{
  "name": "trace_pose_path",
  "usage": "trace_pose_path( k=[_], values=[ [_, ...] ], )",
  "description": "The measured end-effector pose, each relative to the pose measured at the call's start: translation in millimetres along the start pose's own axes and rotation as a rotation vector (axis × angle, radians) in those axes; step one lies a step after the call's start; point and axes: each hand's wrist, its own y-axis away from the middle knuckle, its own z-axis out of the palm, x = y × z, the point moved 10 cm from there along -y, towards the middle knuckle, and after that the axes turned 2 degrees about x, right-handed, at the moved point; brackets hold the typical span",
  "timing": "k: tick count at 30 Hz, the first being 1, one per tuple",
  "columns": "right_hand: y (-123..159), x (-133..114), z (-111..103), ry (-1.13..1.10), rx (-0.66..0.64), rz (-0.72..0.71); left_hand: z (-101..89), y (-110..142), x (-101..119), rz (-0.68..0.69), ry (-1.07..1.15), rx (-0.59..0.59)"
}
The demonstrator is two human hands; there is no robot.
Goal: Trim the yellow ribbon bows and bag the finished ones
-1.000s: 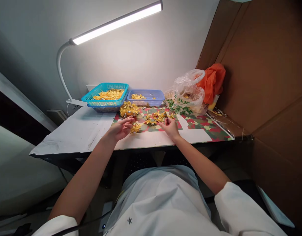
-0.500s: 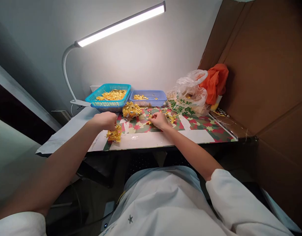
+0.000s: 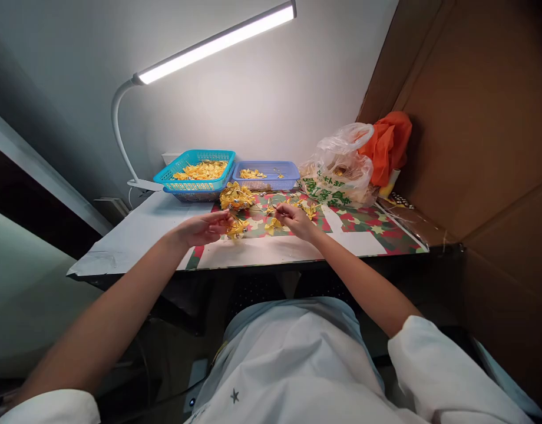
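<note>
My left hand (image 3: 204,228) is closed, thumb and fingers pinching the top of a small bunch of yellow artificial flowers (image 3: 237,228) with silvery bells, which hangs low over the table's near side. My right hand (image 3: 296,221) is closed in a pinch on a thin dark tool (image 3: 275,207); its kind is too small to tell. Loose yellow flowers (image 3: 273,225) lie under and beside my right fingers. Behind my left fingertips sits a larger heap of yellow flowers with silvery bells (image 3: 236,196).
A turquoise basket (image 3: 165,176) full of yellow pieces stands on another basket at the back left. Beside it is a lavender basket (image 3: 266,184) with fewer pieces. A plastic bag (image 3: 337,171) and orange cloth (image 3: 390,144) are at the right, near a cardboard wall (image 3: 487,129). A lamp (image 3: 218,44) hangs above.
My left hand first swung left and down with the flower bunch, then came back right beside the heap. My right hand moved slightly left and stayed over the loose flowers.
</note>
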Motion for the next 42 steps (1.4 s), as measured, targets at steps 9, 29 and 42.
trace_pose_path(
  k=[9, 29, 42],
  values=[
    [14.9, -1.6, -0.5, -0.007, 0.033, -0.008, 50.1, -17.1, -24.4, 0.271, 0.234, 0.002],
    [10.7, 1.7, 2.7, -0.030, 0.148, 0.029, 80.9, -31.2, -37.6, 0.390, -0.114, 0.023],
    [44.9, 26.0, -34.6, 0.205, -0.060, 0.121, 88.9, -25.9, -36.3, 0.557, -0.226, -0.072]
  ],
)
